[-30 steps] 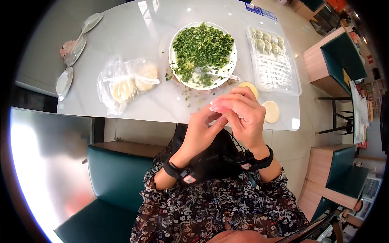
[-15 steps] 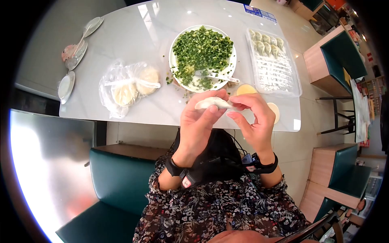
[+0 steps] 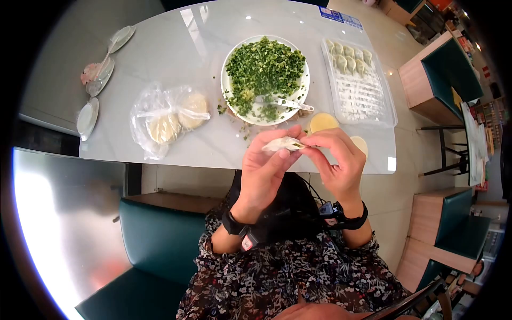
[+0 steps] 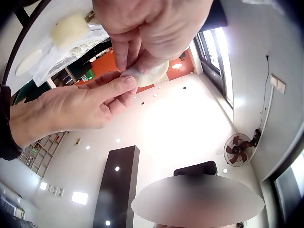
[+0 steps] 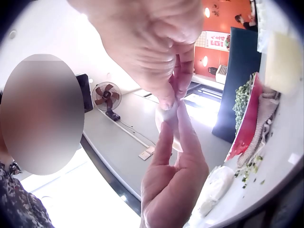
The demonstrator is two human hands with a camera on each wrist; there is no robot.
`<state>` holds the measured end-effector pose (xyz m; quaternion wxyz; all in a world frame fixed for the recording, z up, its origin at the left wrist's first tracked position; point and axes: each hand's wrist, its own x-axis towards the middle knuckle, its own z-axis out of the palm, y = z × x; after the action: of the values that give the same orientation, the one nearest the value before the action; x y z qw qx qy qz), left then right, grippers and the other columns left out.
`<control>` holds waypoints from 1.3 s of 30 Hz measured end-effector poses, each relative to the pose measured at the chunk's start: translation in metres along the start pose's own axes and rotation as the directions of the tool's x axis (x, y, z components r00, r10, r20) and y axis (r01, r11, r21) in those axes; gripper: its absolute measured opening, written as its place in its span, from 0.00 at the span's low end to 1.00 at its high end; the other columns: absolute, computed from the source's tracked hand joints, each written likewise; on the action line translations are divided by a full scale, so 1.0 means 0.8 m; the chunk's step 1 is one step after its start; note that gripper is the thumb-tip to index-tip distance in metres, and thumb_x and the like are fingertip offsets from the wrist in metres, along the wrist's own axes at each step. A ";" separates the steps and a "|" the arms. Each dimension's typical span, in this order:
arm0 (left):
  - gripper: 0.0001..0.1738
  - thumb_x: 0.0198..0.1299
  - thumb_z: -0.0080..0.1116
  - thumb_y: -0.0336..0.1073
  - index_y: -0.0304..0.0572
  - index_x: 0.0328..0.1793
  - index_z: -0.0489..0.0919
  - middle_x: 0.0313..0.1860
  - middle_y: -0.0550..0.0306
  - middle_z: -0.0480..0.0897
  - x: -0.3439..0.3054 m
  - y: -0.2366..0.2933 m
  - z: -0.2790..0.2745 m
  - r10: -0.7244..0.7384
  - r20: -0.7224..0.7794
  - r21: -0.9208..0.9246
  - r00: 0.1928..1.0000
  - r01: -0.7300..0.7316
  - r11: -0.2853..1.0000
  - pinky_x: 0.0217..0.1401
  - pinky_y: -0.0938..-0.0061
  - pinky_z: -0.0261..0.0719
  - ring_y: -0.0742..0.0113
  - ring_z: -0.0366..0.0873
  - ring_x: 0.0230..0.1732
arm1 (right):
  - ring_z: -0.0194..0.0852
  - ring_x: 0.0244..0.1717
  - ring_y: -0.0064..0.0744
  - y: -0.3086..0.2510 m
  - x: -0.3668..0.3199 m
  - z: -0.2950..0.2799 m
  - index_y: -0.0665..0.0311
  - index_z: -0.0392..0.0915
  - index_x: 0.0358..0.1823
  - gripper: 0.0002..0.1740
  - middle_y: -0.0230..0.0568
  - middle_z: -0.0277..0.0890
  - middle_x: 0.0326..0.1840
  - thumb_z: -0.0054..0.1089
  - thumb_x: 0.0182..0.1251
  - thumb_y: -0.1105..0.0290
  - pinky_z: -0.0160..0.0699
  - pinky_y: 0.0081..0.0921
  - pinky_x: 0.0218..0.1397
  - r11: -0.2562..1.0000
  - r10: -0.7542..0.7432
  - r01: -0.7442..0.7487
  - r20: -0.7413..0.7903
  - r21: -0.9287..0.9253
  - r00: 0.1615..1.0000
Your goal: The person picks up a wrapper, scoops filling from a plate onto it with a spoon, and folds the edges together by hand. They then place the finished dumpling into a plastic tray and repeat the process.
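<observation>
A pale half-moon dumpling is held over the table's front edge, with green filling showing at its right end. My left hand holds its body, thumb on the near side and fingers behind. At that right end, the thumb and forefinger of my right hand pinch the dough edge. Both hands meet on the dumpling in the left wrist view; fingers partly cover it in the right wrist view. Just beyond my right hand lie a yellowish dough round and a paler flat wrapper, partly hidden by that hand.
A white plate heaped with chopped greens stands ahead, a white-handled utensil resting in it. At right, a floured plastic tray holds several dumplings. A plastic bag of dough lies left; small dishes line the left edge.
A second ago, my closed-together fingers hid the dumpling. Then it came into view in my left hand, and my right fingertips have since closed on its right end.
</observation>
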<state>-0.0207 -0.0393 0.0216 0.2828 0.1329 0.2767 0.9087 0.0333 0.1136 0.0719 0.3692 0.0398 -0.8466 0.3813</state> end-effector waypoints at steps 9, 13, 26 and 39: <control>0.20 0.70 0.56 0.18 0.39 0.67 0.76 0.71 0.41 0.77 0.001 0.000 0.002 0.053 0.094 0.011 0.994 -0.054 0.998 0.74 0.60 0.77 0.54 0.76 0.71 | 0.81 0.31 0.33 0.000 0.003 0.001 0.59 0.89 0.42 0.14 0.35 0.83 0.37 0.77 0.53 0.80 0.77 0.26 0.31 0.996 -0.062 0.060 0.023 0.073 0.998; 0.20 0.69 0.57 0.18 0.36 0.66 0.77 0.70 0.42 0.78 0.001 0.002 0.002 0.063 0.100 0.115 0.993 -0.074 0.991 0.74 0.61 0.76 0.55 0.76 0.71 | 0.80 0.29 0.32 -0.005 0.005 0.001 0.58 0.89 0.39 0.12 0.35 0.83 0.34 0.75 0.55 0.82 0.76 0.26 0.30 0.997 -0.070 0.071 -0.020 0.031 0.997; 0.22 0.68 0.58 0.17 0.31 0.67 0.78 0.67 0.43 0.81 0.010 0.021 0.002 0.084 0.157 0.334 0.984 -0.132 0.933 0.72 0.64 0.77 0.60 0.78 0.68 | 0.80 0.33 0.32 -0.017 0.014 -0.004 0.60 0.88 0.38 0.12 0.34 0.82 0.37 0.77 0.53 0.81 0.76 0.27 0.33 0.994 -0.106 0.105 0.018 0.038 0.994; 0.37 0.63 0.71 0.34 0.37 0.78 0.70 0.70 0.42 0.78 0.040 0.052 0.000 0.143 0.393 0.700 0.908 -0.396 0.595 0.75 0.61 0.71 0.54 0.75 0.71 | 0.81 0.32 0.33 -0.015 0.013 -0.008 0.65 0.86 0.36 0.07 0.37 0.83 0.35 0.72 0.57 0.82 0.78 0.26 0.35 0.985 0.078 -0.097 0.130 0.145 0.988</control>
<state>-0.0650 -0.0490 0.0483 0.0951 0.4149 0.5657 0.7062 0.0340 0.1120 0.0886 0.2949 0.0538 -0.8374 0.4571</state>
